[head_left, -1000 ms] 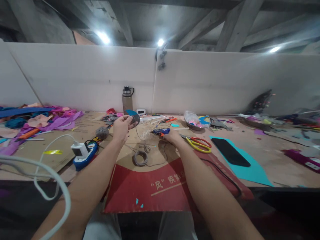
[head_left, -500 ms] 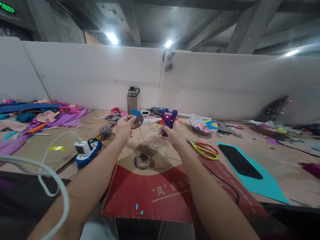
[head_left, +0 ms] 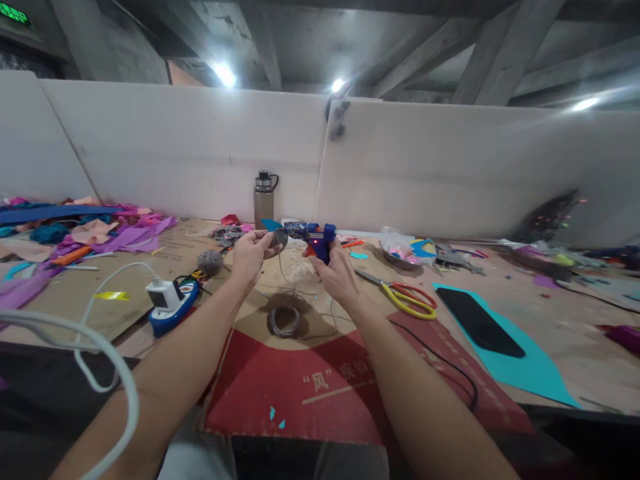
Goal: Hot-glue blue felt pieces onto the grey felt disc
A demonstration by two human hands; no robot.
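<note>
Between the thumb and fingers of my left hand [head_left: 253, 257] is a small dark grey piece [head_left: 280, 237] with a blue pointed part [head_left: 271, 225] sticking up behind it. A thin grey cord [head_left: 283, 267] hangs from it toward a coil of cord [head_left: 285, 321] on the cardboard. My right hand [head_left: 334, 267] is wrapped round the handle of a blue hot glue gun [head_left: 320, 241], with a small red light on its side. The gun's nozzle points left and is close to the grey piece; whether they touch I cannot tell.
Scissors [head_left: 407, 300] with red and yellow handles lie right of my hand, near a black phone [head_left: 480, 323] on turquoise sheet. A bottle [head_left: 264, 200] stands behind. At left are a blue power strip [head_left: 173, 313], a grey yarn ball [head_left: 211, 263] and coloured scraps [head_left: 100, 230]. A white cable [head_left: 120, 373] loops near my left arm.
My right hand has moved left and turned the glue gun, bringing its nozzle over to the grey piece. My left hand stays nearly in place.
</note>
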